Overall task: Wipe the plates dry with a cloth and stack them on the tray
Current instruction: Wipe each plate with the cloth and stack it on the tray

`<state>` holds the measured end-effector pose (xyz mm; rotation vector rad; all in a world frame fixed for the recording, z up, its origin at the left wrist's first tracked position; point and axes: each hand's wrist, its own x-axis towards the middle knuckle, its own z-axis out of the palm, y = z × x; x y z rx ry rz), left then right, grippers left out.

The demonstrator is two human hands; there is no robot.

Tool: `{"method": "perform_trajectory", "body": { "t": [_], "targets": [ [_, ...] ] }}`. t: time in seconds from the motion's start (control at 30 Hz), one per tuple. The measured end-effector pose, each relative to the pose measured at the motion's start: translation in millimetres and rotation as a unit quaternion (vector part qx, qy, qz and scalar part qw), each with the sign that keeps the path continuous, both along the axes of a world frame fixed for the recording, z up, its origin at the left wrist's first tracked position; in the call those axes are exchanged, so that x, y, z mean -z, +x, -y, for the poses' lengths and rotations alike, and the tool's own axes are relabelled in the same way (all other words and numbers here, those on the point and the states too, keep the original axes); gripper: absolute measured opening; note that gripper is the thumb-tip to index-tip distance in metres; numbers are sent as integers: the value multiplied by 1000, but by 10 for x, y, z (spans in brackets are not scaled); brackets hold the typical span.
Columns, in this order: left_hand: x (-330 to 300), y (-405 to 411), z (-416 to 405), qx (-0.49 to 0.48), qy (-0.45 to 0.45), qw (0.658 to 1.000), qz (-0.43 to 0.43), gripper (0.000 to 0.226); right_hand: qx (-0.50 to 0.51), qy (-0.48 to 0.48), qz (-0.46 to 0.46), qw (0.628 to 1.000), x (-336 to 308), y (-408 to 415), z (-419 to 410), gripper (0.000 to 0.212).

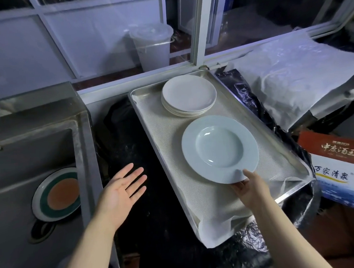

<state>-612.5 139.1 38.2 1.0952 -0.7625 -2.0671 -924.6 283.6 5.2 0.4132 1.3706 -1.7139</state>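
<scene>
Stacking is in hand: right hand (249, 188) pinches the pale blue plate (220, 149) by its near rim on the tray (151, 123); left hand (121, 188) spread, empty. Next likely the striped plate (56, 194) in the sink (39, 145).

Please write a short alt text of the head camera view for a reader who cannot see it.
A person's right hand holds the near rim of a pale blue deep plate on a cloth-lined metal tray, in front of a stack of white plates. The left hand hovers open, palm up, beside a steel sink containing a coloured plate.
</scene>
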Motion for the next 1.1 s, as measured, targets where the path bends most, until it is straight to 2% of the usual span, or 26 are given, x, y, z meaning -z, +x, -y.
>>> {"method": "perform_trajectory", "body": {
  "t": [0.17, 0.3, 0.43, 0.57, 0.73, 0.83, 1.1],
  "targets": [
    [12, -9, -23, -1, 5, 1000, -11, 39, -35, 9, 51, 998, -167, 71, -59, 30],
    [6, 15, -28, -1, 8, 1000, -22, 38, -113, 16, 100, 988, -309, 269, -177, 31],
    [-2, 144, -20, -4, 14, 999, -36, 38, -205, -1, 96, 974, -378, 538, -265, 29],
    [-35, 436, -4, -3, 15, 999, -48, 38, -217, -17, 82, 973, -422, 862, -225, 27],
    [-128, 1070, 22, 2, 0, 999, -47, 39, -249, -53, 64, 965, -483, 1484, -43, 38],
    [-157, 1604, 22, -23, -4, 999, -44, 39, -274, -54, 69, 958, -490, 1961, 130, 26],
    [-61, 3142, 39, -119, 10, 993, -22, 40, -322, -40, 78, 943, -368, 3324, 594, 26]
  ]
}}
